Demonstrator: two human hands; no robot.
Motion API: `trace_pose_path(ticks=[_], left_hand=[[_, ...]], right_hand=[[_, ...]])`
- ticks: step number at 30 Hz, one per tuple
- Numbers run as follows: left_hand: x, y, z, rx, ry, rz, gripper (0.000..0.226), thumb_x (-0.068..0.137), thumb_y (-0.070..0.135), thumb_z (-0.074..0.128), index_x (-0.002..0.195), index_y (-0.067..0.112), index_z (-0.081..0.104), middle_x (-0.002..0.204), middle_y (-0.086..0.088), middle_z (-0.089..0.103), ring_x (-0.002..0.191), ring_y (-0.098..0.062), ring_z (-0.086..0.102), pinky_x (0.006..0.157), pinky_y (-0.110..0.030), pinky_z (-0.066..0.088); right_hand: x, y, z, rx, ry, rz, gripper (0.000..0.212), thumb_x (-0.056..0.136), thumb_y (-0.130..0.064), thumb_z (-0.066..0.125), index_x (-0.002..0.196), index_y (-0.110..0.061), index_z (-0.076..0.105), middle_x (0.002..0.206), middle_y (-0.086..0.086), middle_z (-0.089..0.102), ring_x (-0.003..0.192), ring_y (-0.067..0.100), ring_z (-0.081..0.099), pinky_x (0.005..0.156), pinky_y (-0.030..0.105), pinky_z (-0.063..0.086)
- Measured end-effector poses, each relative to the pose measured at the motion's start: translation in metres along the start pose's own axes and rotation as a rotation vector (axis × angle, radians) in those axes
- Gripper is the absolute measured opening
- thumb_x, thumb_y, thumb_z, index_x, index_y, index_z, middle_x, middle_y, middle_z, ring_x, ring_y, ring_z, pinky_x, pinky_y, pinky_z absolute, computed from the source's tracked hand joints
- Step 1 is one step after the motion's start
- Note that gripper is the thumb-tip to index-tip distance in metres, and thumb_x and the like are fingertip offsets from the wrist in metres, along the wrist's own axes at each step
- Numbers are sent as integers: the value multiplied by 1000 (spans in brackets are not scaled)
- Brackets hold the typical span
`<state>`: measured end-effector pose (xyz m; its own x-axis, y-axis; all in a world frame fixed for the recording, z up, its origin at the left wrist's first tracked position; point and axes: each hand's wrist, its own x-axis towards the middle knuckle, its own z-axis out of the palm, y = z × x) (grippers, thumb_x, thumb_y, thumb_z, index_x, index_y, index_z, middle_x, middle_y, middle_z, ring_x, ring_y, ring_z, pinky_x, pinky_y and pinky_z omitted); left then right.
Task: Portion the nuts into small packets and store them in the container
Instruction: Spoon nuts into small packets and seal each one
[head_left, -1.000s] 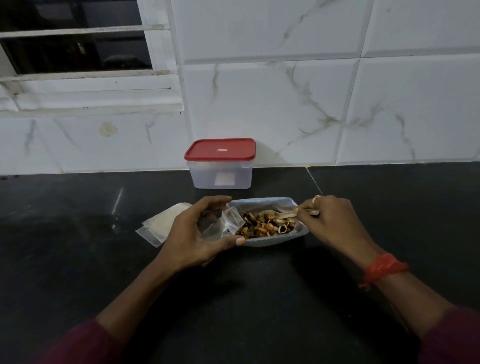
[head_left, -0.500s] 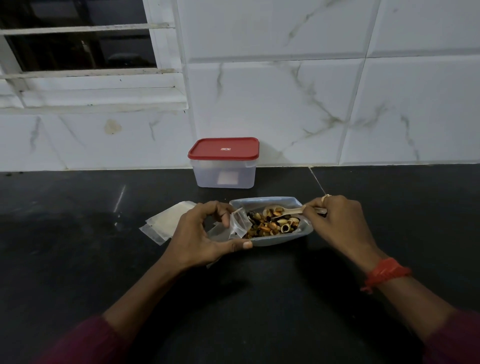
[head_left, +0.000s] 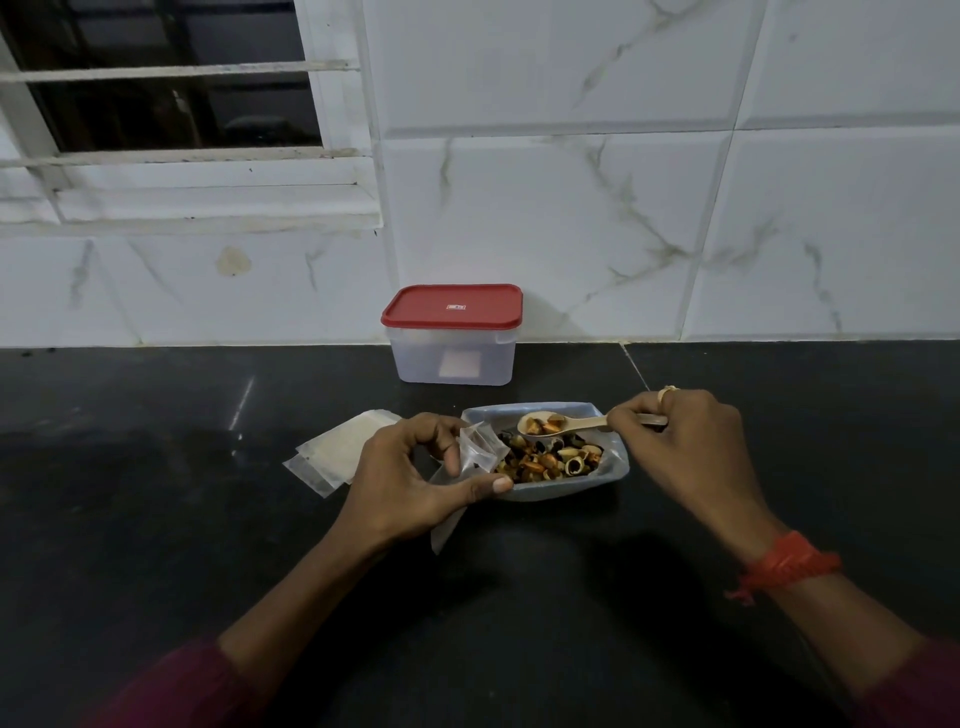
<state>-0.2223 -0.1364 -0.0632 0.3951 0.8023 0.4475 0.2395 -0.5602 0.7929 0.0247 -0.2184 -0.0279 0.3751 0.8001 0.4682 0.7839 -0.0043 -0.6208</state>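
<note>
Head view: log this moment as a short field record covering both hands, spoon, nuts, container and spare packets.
left hand: pinches a small clear packet at the tray's left end
right hand: grips a spoon loaded with nuts, above the tray
tray: on the black counter, holding mixed nuts
container: behind the tray, against the wall, red lid on
spare packets: stacked flat left of the left hand
stage: spoonful not yet in the packet
</note>
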Motion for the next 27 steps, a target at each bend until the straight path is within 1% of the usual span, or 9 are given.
trace_pose_path(ticks=[3,6,9,11,14,17,20,23,27], left_hand=[[-2,-1,1,-14,-14,-6,38,59,41,91,63,18,62,105,11,73,109,-5,66,90,-37,58],[-1,-1,1,-36,-18,-12,39,57,48,91,64,21,63,106,11,73,111,-6,65,93,-40,57],[-1,-1,3,-97,-10,-30,36,57,49,88,64,24,63,107,8,74,111,-13,67,92,-47,57],[-1,0,3,-141,14,-30,36,58,47,88,64,21,63,105,5,75,107,-18,70,89,-50,58],[-1,-1,2,-217,47,-40,41,60,42,88,66,11,62,103,-2,76,103,-23,71,85,-49,60],[0,-2,1,-255,50,-55,39,61,41,88,66,13,62,99,-3,76,100,-24,72,81,-43,61],[0,-2,1,-275,48,-52,36,61,40,87,66,15,62,96,-4,76,98,-25,72,78,-40,61],[1,-4,0,-269,50,-54,37,61,39,87,67,13,62,97,-4,75,97,-25,72,78,-41,62],[0,-7,-1,-280,21,-41,35,62,34,89,68,12,63,105,-4,75,105,-24,71,84,-41,61]], right_hand=[[-6,-10,-2,104,32,-27,12,88,-21,69,87,-18,80,63,-19,62,58,2,61,51,6,40],[-15,-22,1,159,39,-154,12,86,-24,68,87,-19,80,68,-14,68,58,1,62,50,10,43],[-24,-25,11,26,39,-415,27,91,-35,59,98,-17,78,83,-8,67,65,5,62,57,20,54],[-28,-22,16,-69,74,-564,32,97,-37,55,107,-15,76,89,-5,63,68,5,58,59,22,54],[-27,-16,19,-164,176,-755,30,101,-31,58,123,-16,71,92,0,65,74,12,62,62,32,56],[-26,-15,19,-242,229,-876,43,101,-26,60,144,-22,53,92,-2,66,72,12,59,61,34,52],[-26,-14,19,-248,248,-878,55,101,-27,61,151,-28,39,86,-4,63,66,10,52,59,31,48],[-25,-11,20,-161,198,-849,34,99,-27,62,134,-25,64,91,-4,67,71,12,60,59,34,52],[-22,-9,19,-2,186,-639,31,100,-29,60,131,-23,66,93,-6,64,66,8,57,55,30,53]])
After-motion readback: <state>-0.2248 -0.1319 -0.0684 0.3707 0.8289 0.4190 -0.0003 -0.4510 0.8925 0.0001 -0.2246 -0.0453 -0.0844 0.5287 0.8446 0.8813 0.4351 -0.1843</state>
